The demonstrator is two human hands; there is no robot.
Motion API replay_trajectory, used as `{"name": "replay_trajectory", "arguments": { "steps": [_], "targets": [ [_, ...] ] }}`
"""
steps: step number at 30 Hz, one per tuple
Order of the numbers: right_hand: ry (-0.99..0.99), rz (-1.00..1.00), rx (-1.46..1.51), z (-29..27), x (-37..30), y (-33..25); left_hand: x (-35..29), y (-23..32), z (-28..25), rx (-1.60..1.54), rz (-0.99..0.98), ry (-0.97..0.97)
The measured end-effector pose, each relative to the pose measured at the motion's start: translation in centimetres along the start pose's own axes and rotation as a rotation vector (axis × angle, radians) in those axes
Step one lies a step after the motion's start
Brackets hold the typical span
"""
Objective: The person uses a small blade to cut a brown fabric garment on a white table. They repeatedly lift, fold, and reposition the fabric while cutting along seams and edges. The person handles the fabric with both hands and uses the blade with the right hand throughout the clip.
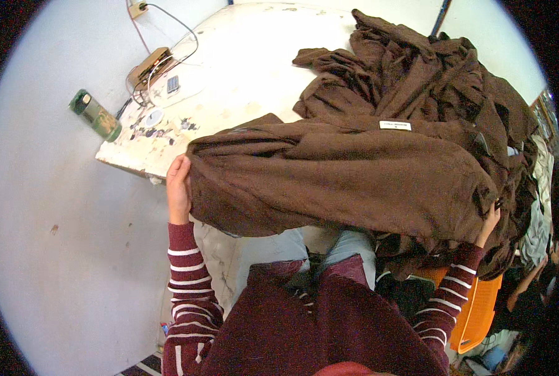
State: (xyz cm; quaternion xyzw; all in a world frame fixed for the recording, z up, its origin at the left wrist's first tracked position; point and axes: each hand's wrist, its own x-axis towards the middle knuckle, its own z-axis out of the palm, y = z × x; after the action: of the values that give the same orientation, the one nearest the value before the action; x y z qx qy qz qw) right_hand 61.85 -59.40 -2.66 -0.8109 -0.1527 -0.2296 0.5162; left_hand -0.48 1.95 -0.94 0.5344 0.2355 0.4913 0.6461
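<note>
L hand (178,188): gripping brn cloth (329,175), L end
R hand (490,220): gripping its R end
Cloth: stretched btwn hands, prob. done
Pile (411,78): behind cloth, bunched, prob. undone

One held brown cloth (342,178) — one white label (395,126), one green bottle (96,117), one orange basket (478,307)

Left forearm (190,276) near vertical in view, left wrist (179,216) roughly straight, left hand (179,182) closed in a grip, right forearm (451,291) angled outward, right hand (491,220) also gripping, fingers partly hidden, placed lower in view, hands held well apart.
</note>
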Motion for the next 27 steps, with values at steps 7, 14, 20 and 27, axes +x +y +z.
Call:
{"name": "replay_trajectory", "arguments": {
  "steps": [7, 14, 20, 27],
  "targets": [
    [0.031, -0.009, -0.064, 0.6, -0.5, -2.5, -0.6, 0.6, -0.3, -0.023, -0.068, -0.056],
    [-0.05, 0.193, 0.367, 2.6, -15.5, -18.7, -5.7, 3.3, 17.2, 0.076, 0.156, -0.298],
    [-0.244, 0.133, 0.354, -2.8, -24.6, -22.5, -17.4, 5.8, 35.6, -0.462, 0.299, -1.399],
    [0.063, 0.208, -0.064, -24.3, -26.6, -13.5, -16.6, 5.3, 37.1, -0.28, 0.63, -1.766]
  ]
}}
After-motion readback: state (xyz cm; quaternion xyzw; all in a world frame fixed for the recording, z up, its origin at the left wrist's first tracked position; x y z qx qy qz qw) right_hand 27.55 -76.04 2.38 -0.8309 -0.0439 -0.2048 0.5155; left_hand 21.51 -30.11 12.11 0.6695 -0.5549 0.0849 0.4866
